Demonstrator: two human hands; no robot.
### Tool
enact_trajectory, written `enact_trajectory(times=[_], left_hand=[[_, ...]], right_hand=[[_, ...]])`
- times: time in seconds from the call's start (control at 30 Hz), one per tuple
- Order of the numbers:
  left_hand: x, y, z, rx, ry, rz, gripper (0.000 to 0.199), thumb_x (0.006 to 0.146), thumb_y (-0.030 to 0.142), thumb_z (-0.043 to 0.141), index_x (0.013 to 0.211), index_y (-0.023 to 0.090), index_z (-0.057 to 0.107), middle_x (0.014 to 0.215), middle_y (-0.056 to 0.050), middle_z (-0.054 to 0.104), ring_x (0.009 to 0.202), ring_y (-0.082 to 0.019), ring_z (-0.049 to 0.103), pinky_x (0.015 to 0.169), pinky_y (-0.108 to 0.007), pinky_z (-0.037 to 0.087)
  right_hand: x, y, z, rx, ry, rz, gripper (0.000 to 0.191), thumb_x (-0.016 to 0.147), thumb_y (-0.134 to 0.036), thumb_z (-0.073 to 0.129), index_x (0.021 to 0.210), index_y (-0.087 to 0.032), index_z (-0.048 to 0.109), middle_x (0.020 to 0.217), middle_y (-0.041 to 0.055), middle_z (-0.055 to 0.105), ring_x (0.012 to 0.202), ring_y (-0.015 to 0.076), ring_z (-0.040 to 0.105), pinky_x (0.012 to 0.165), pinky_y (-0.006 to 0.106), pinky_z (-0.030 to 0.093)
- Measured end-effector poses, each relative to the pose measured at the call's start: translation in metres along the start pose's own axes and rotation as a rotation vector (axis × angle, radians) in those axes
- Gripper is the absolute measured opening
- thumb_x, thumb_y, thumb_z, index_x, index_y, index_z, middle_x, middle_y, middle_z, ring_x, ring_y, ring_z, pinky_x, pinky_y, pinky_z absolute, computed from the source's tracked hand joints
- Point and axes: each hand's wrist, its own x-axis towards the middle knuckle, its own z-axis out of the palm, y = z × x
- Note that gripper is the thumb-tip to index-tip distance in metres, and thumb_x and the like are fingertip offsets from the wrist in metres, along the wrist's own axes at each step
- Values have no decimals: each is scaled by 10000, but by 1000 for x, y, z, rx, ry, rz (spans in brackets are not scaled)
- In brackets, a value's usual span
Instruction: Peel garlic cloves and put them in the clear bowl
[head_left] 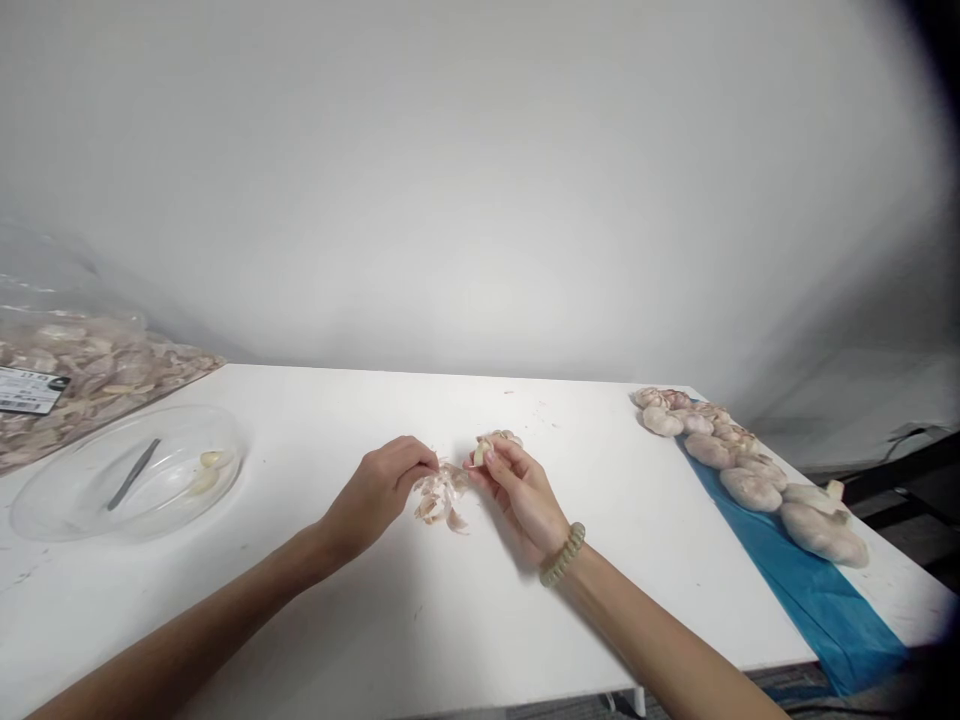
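A pale garlic clove [481, 454] is pinched between the thumb and fingers of my right hand [529, 495], which wears a beaded bracelet at the wrist. Part of another garlic piece [509, 437] shows on the table just behind those fingers. My left hand [384, 488] is closed in a pinch, close to the clove on its left side. What its fingertips hold, if anything, is too small to make out. Between and below both hands lies a small heap of papery garlic skins [442, 497] on the white table [360, 620].
At left, a clear oval dish [150, 522] holds grey tweezers [135, 474] and peeled cloves [211, 459]. Behind it sits a transparent bag of garlic skins [112, 375] with a label. Several garlic bulbs [750, 489] line the right edge, partly on a blue plastic sheet [795, 580]. A wall [480, 200] rises behind.
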Motion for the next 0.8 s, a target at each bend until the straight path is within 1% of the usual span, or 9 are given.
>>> enact_trajectory(times=[0.07, 0.13, 0.2, 0.27, 0.33, 0.4, 0.47, 0.63, 0.8], left_hand=[[0, -6, 3, 29, -18, 17, 210, 868, 83, 415, 863, 179, 603, 848, -6, 617, 782, -113, 554, 700, -238, 443], [0, -10, 6, 57, -32, 70, 221, 876, 113, 423, 942, 190, 620, 952, -26, 630, 898, -137, 556, 792, -276, 458], [0, -9, 7, 75, -26, 106, 208, 877, 149, 448, 977, 192, 626, 986, -37, 635, 964, -159, 543, 838, -308, 459], [1, -6, 6, 69, 2, 120, 198, 878, 169, 460, 985, 188, 626, 952, -39, 646, 946, -163, 550, 814, -311, 471], [1, -2, 5, 52, 38, 145, 188, 878, 165, 465, 976, 180, 624, 913, -37, 652, 890, -152, 563, 765, -294, 481], [0, 0, 4, 42, 69, 196, 174, 873, 147, 472, 951, 175, 625, 879, -34, 650, 842, -140, 569, 728, -277, 481], [-1, -1, 4, 56, 92, 276, 158, 863, 126, 484, 929, 171, 621, 848, -34, 645, 818, -137, 566, 709, -271, 477], [-2, -4, 4, 203, 113, 465, 168, 842, 72, 492, 951, 160, 584, 824, -51, 624, 802, -154, 548, 697, -296, 464], [-2, -4, 4, 311, 107, 553, 185, 823, 45, 492, 948, 163, 560, 837, -54, 626, 798, -168, 548, 711, -320, 460]], right_hand=[[-2, 1, 1, -42, -35, 6, 304, 697, -339, 700, 939, -170, 628, 777, 3, 595, 776, 119, 574, 768, 259, 473], [-4, 2, 2, -103, -61, 24, 339, 715, -349, 680, 995, -167, 627, 760, 3, 600, 717, 103, 556, 741, 254, 465], [-5, 3, 3, -174, -83, 21, 344, 721, -354, 671, 1001, -156, 630, 725, 2, 605, 654, 90, 535, 708, 249, 456], [-5, 5, 3, -228, -101, 1, 315, 718, -356, 672, 950, -145, 641, 694, 6, 609, 623, 92, 531, 666, 248, 451], [-5, 6, 3, -256, -111, -17, 282, 715, -359, 674, 885, -137, 645, 671, 12, 612, 615, 100, 537, 626, 244, 447], [-6, 6, 3, -270, -115, -22, 267, 715, -359, 674, 853, -133, 643, 654, 15, 612, 607, 102, 540, 606, 240, 445], [-7, 5, 4, -283, -120, -19, 262, 720, -355, 670, 848, -128, 643, 645, 15, 612, 602, 101, 540, 605, 239, 447], [-10, 1, 6, -318, -127, -7, 249, 729, -347, 664, 831, -120, 646, 612, 9, 603, 571, 93, 526, 585, 233, 449], [-9, 3, 5, -302, -122, -12, 240, 731, -345, 665, 816, -121, 640, 609, 10, 609, 561, 92, 529, 573, 232, 451]])
